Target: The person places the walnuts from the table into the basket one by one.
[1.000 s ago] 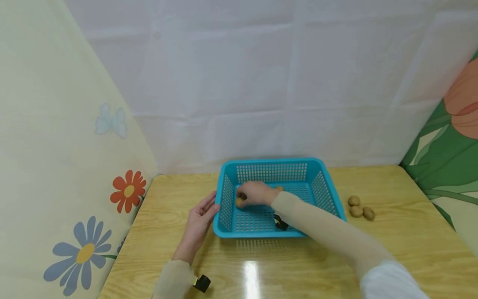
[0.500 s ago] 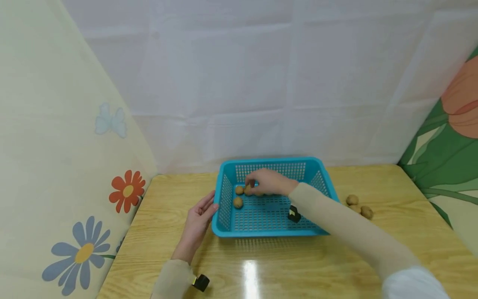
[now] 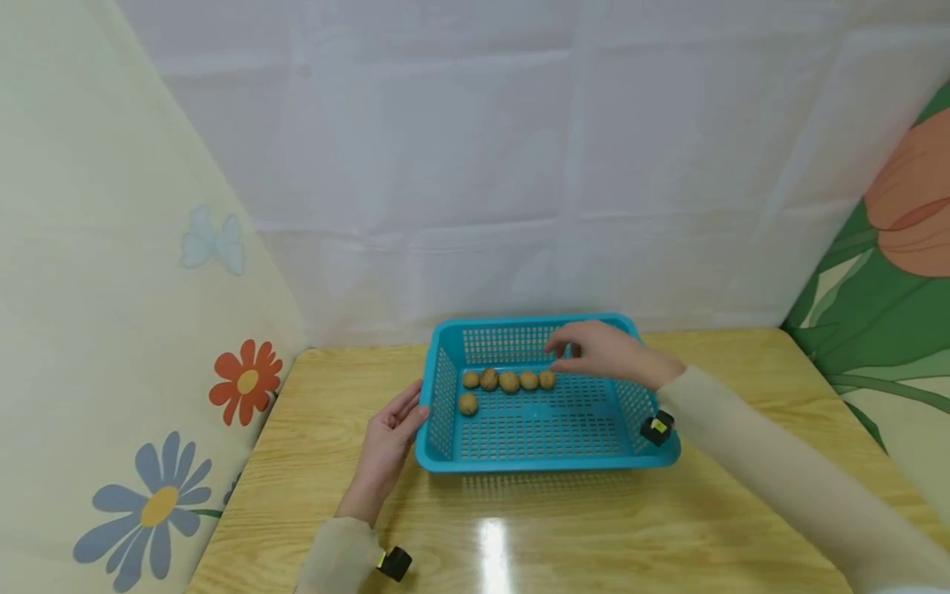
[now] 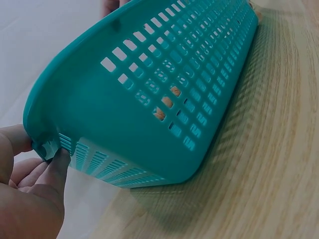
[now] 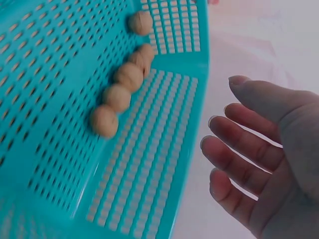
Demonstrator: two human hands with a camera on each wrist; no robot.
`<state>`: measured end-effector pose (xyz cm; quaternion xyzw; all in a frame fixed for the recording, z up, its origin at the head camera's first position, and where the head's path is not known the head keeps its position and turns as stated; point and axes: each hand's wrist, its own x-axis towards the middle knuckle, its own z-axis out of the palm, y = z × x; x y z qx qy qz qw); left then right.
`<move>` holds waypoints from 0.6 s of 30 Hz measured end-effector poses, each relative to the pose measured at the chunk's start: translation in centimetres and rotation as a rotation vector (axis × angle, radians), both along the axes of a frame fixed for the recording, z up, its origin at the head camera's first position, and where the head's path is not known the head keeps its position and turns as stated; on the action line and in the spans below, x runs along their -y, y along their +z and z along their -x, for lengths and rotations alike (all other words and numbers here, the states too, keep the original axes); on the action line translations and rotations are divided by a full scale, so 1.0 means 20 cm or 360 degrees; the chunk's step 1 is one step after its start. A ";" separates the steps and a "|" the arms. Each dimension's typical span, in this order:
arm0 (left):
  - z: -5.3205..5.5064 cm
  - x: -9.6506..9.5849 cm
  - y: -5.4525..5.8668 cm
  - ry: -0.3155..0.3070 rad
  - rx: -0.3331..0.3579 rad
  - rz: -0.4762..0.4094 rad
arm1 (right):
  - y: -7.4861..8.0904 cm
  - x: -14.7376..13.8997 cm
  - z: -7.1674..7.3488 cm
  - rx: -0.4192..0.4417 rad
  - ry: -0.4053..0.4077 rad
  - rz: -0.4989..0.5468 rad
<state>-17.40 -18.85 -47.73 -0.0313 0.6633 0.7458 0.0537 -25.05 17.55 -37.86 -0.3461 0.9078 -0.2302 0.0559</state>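
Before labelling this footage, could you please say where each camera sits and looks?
On the head, facing forward and down: basket, left hand, right hand.
On the left wrist, facing the basket's outside: left hand, part of right hand.
On the right wrist, facing into the basket: right hand.
Head and right wrist show six walnuts.

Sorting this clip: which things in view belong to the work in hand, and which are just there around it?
In the work:
row of five walnuts
separate walnut
turquoise basket containing them
left hand, holding the basket's rim
right hand, empty

Just around it:
wooden table
white backdrop
flower-printed side panels
black wrist cameras
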 end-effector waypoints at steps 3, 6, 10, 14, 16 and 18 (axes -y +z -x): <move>0.00 0.00 0.00 0.0012 0.0005 -0.0004 | 0.00 -0.12 -0.03 -0.0025 -0.0020 0.0036; -0.01 -0.01 0.00 0.0017 -0.0008 0.0004 | 0.00 -0.25 -0.06 -0.0022 -0.0057 0.0064; -0.01 -0.01 0.00 0.0024 -0.0013 -0.0011 | 0.00 -0.39 -0.12 0.0017 -0.0153 0.0096; -0.01 -0.01 -0.01 0.0031 -0.0014 -0.0039 | -0.01 -0.51 -0.19 0.0045 -0.0245 0.0119; -0.01 -0.01 -0.01 0.0035 -0.0018 -0.0041 | -0.03 -0.57 -0.23 0.0047 -0.0288 0.0123; -0.01 -0.01 -0.01 0.0037 -0.0020 -0.0041 | -0.04 -0.63 -0.26 0.0029 -0.0319 0.0117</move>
